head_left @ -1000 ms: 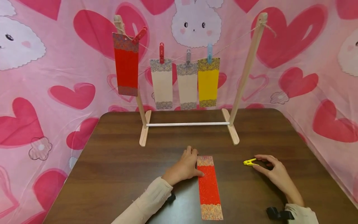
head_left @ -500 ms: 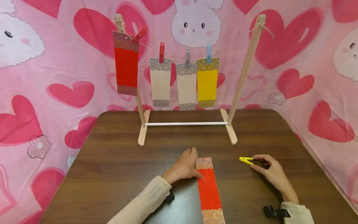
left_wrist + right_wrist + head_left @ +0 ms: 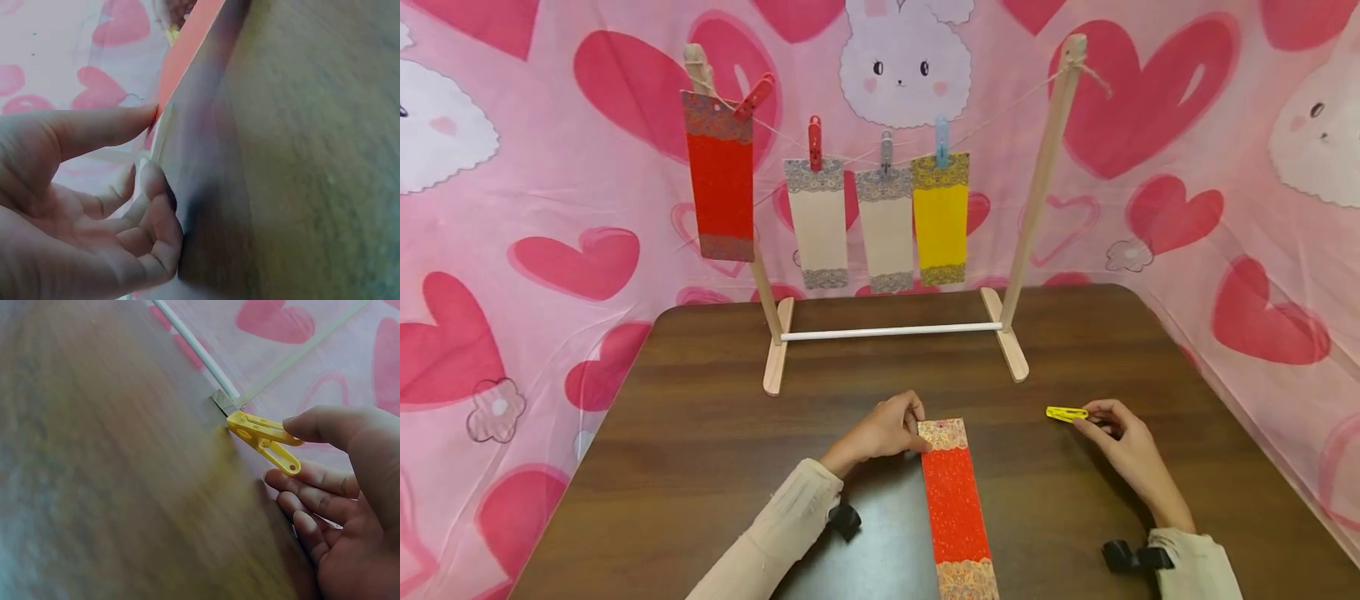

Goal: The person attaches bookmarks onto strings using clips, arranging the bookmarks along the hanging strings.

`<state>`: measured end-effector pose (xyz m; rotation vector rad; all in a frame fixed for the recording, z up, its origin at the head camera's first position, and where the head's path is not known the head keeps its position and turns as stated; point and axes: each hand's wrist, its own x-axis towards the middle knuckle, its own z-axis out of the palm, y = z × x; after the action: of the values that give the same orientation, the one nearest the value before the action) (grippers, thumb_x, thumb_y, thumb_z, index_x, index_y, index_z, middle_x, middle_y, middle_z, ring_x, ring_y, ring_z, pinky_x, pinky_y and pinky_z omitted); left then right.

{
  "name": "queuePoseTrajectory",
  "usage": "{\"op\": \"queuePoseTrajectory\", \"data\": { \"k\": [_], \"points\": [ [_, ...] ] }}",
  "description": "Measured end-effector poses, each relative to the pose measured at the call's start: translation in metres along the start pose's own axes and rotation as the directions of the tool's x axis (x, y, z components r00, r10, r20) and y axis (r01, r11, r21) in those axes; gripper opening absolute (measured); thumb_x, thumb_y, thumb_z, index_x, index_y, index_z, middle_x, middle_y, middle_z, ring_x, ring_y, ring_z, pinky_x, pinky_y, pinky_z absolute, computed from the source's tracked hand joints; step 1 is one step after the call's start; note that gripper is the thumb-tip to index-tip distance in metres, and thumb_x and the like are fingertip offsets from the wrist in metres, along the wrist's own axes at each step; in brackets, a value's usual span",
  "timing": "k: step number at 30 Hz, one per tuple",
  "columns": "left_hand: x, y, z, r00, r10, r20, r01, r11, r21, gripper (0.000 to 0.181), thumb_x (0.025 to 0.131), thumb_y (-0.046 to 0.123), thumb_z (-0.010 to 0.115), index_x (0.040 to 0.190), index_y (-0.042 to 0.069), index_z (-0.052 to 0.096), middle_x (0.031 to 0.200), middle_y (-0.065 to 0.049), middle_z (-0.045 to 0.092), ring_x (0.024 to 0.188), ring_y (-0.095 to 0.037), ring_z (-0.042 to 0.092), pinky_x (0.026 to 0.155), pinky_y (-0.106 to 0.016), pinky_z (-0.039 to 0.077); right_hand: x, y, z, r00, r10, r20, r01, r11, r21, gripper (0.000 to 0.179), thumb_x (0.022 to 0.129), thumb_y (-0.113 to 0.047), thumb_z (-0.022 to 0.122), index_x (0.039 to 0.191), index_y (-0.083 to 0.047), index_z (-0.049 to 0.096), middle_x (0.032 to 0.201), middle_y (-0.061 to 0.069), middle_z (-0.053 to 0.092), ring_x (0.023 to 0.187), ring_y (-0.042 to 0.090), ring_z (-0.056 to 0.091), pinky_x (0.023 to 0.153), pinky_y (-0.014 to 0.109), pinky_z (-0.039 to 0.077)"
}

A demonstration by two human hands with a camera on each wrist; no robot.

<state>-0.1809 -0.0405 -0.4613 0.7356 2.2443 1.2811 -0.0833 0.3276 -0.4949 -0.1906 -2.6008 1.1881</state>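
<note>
A long red paper card point(image 3: 955, 500) with patterned gold ends lies on the table, a small hole near its far end. My left hand point(image 3: 883, 432) pinches its far left edge, thumb on the patterned border and fingers curled at the corner. In the left wrist view the thumb tip meets the card's edge point(image 3: 187, 53). To the right, my right hand point(image 3: 1127, 446) holds a yellow clothespin point(image 3: 1067, 413) by its handles, between thumb and fingers. The right wrist view shows the clothespin point(image 3: 262, 437) pointing away from the hand, its tip biting nothing.
A wooden stand point(image 3: 1037, 200) with a string and a white crossbar point(image 3: 891, 331) stands at the back of the brown table point(image 3: 715, 467). Clothespins hold a red card point(image 3: 721, 187), two cream cards point(image 3: 820, 225) and a yellow card point(image 3: 941, 221) on the string.
My left thumb and fingers have shifted to the card's far corner, and the fingers have drawn in. My right hand has turned the yellow clothespin and moved it slightly away from me.
</note>
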Motion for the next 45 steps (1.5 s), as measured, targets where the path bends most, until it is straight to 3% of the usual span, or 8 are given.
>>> {"op": "queuePoseTrajectory", "data": {
  "k": [3, 9, 16, 25, 27, 33, 38, 45],
  "points": [
    [0.002, -0.002, -0.003, 1.0, -0.011, 0.015, 0.013, 0.986, -0.163, 0.035, 0.08, -0.002, 0.079, 0.098, 0.001, 0.05, 0.078, -0.007, 0.063, 0.066, -0.015, 0.061, 0.062, -0.027, 0.052, 0.0, 0.0, -0.001, 1.0, 0.018, -0.004, -0.018, 1.0, 0.003, 0.032, 0.093, -0.026, 0.072, 0.111, -0.001, 0.061, 0.101, 0.005, 0.064, 0.086, -0.008, 0.054, 0.073, 0.008, 0.042],
    [0.006, 0.002, -0.01, 0.999, -0.029, 0.039, 0.044, 0.89, -0.454, 0.032, 0.091, -0.006, 0.065, 0.11, 0.001, 0.04, 0.075, -0.011, 0.067, 0.059, -0.022, 0.066, 0.061, -0.04, 0.06, 0.0, 0.0, 0.001, 0.999, 0.031, -0.012, -0.03, 0.999, 0.024, 0.034, 0.095, -0.025, 0.069, 0.114, 0.0, 0.058, 0.102, 0.006, 0.065, 0.085, -0.006, 0.054, 0.072, 0.01, 0.041],
    [0.009, 0.009, -0.02, 0.997, -0.009, -0.082, -0.033, 0.868, -0.495, 0.04, 0.09, -0.005, 0.066, 0.125, -0.003, 0.045, 0.081, -0.008, 0.067, 0.065, -0.018, 0.065, 0.066, -0.042, 0.06, 0.0, 0.004, 0.001, 0.999, 0.017, -0.036, -0.014, 0.997, 0.081, 0.033, 0.097, -0.019, 0.067, 0.119, 0.001, 0.055, 0.095, -0.006, 0.068, 0.082, -0.002, 0.055, 0.069, 0.014, 0.043],
    [0.011, 0.013, -0.028, 0.967, 0.0, -0.253, -0.125, 0.869, -0.479, 0.016, 0.094, 0.001, 0.064, 0.107, -0.009, 0.066, 0.088, -0.009, 0.069, 0.069, -0.015, 0.063, 0.068, -0.039, 0.059, 0.001, 0.005, -0.001, 0.998, 0.025, -0.061, -0.012, 0.98, 0.199, 0.033, 0.096, -0.019, 0.069, 0.12, 0.002, 0.066, 0.103, -0.009, 0.07, 0.091, -0.005, 0.06, 0.075, 0.009, 0.046],
    [0.011, 0.012, -0.03, 0.957, -0.01, -0.289, -0.136, 0.866, -0.481, 0.015, 0.094, 0.001, 0.064, 0.105, -0.009, 0.066, 0.086, -0.008, 0.068, 0.068, -0.015, 0.062, 0.066, -0.035, 0.058, 0.003, 0.004, -0.002, 0.995, 0.084, -0.062, -0.054, 0.921, 0.387, 0.034, 0.095, -0.015, 0.069, 0.121, 0.006, 0.065, 0.104, -0.008, 0.072, 0.09, -0.002, 0.063, 0.075, 0.011, 0.048],
    [0.009, 0.013, -0.04, 0.938, -0.012, -0.347, -0.17, 0.856, -0.488, 0.011, 0.095, 0.001, 0.063, 0.101, -0.008, 0.063, 0.084, -0.007, 0.063, 0.069, -0.015, 0.06, 0.063, -0.033, 0.058, 0.009, 0.003, -0.01, 0.987, 0.157, -0.024, -0.069, 0.561, 0.825, 0.033, 0.095, 0.001, 0.062, 0.126, 0.012, 0.06, 0.106, 0.002, 0.074, 0.086, 0.011, 0.066, 0.076, 0.021, 0.051],
    [0.007, 0.014, -0.044, 0.935, 0.027, -0.355, -0.22, 0.829, -0.515, 0.009, 0.096, -0.001, 0.061, 0.1, -0.009, 0.06, 0.08, -0.007, 0.063, 0.067, -0.017, 0.062, 0.061, -0.044, 0.06, 0.009, 0.0, -0.012, 0.984, 0.177, 0.006, -0.093, 0.484, 0.87, 0.032, 0.097, 0.0, 0.061, 0.128, 0.006, 0.063, 0.116, 0.002, 0.069, 0.09, 0.012, 0.059, 0.078, 0.023, 0.049],
    [0.002, 0.019, -0.035, 0.934, 0.088, -0.347, -0.264, 0.823, -0.503, 0.009, 0.097, 0.0, 0.06, 0.101, -0.008, 0.059, 0.075, -0.007, 0.061, 0.063, -0.022, 0.061, 0.062, -0.053, 0.058, 0.002, -0.003, -0.012, 0.981, 0.187, -0.06, -0.035, 0.467, 0.883, 0.031, 0.096, 0.004, 0.059, 0.127, 0.007, 0.063, 0.101, 0.002, 0.07, 0.085, 0.011, 0.061, 0.075, 0.022, 0.052]
  ]
}}
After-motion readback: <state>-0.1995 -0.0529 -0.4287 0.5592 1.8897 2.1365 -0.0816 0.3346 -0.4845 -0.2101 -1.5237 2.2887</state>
